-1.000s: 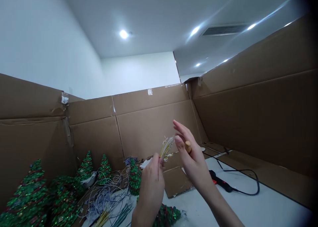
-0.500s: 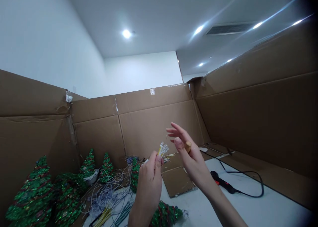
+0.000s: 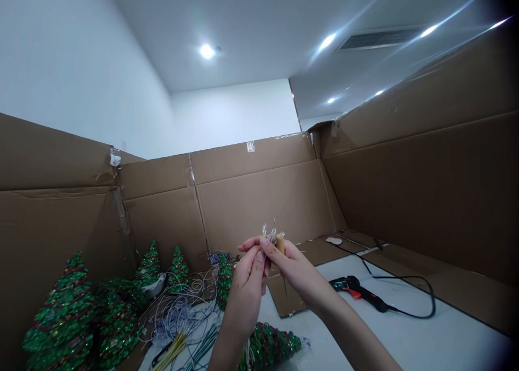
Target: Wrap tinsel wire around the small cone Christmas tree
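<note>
My left hand is closed around a small bundle of thin pieces with clear tips. My right hand meets it, thumb and fingers pressed together at the bundle, with a short wooden piece tucked in the same hand. One yellow-white piece stands up between the hands. Below them a green tinsel tree lies on its side on the white table. What exactly the right fingertips pinch is too small to make out.
Several green trees stand at the left. Tangled white wires, yellow sticks and green sticks lie near them. A black glue gun with its cord is at the right. Cardboard walls surround the table.
My right hand has moved left and down to meet my left hand, and its spread fingers have closed at the bundle. The glue gun shows more fully. The view has shifted slightly.
</note>
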The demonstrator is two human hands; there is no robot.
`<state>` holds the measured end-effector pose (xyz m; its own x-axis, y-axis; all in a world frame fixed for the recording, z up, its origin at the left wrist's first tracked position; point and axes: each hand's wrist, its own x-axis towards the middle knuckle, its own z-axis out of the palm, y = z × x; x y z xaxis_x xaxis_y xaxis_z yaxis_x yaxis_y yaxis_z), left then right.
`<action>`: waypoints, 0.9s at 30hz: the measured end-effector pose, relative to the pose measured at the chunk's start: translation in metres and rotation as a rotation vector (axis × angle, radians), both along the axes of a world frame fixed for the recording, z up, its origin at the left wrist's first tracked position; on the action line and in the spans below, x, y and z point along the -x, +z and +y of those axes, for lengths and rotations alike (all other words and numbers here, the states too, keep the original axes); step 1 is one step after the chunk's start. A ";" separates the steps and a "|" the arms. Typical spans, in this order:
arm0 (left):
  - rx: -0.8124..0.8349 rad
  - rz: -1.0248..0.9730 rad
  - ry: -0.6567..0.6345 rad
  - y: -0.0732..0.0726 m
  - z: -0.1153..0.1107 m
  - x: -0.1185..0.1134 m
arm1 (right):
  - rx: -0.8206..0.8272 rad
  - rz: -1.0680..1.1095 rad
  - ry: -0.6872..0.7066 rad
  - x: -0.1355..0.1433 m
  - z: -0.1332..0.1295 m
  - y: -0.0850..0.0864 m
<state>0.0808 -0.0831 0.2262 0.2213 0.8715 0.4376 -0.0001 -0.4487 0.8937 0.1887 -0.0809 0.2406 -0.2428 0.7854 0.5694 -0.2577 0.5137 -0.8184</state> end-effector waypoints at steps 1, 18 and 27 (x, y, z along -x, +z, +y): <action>-0.016 0.020 0.014 0.000 -0.001 0.000 | -0.006 -0.026 0.006 0.000 0.000 0.000; -0.214 0.450 -0.068 -0.010 0.011 0.003 | -0.117 0.499 -0.125 -0.035 0.004 0.014; -0.122 0.378 -0.238 -0.016 0.011 -0.005 | -0.222 0.562 -0.287 -0.051 -0.004 0.017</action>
<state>0.0862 -0.0724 0.2104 0.5731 0.7241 0.3836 0.1997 -0.5775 0.7916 0.2394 -0.0851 0.2577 0.3387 0.6242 0.7040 -0.4421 0.7661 -0.4666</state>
